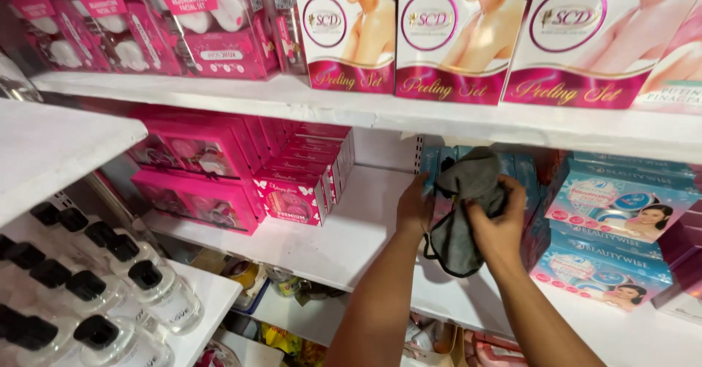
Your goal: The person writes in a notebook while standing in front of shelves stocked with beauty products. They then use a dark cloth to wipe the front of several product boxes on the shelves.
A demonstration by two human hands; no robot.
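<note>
A dark grey cloth is bunched against blue boxes on the middle shelf, pressed as if wiping. The right hand clenches it fully; the left hand lies flat, apparently steadying a box.

Bright even light, soft shadows under shelves, slight blur w/ edge distortion.

two bare forearms, left hand, right hand (no sleeves, rings)
</note>
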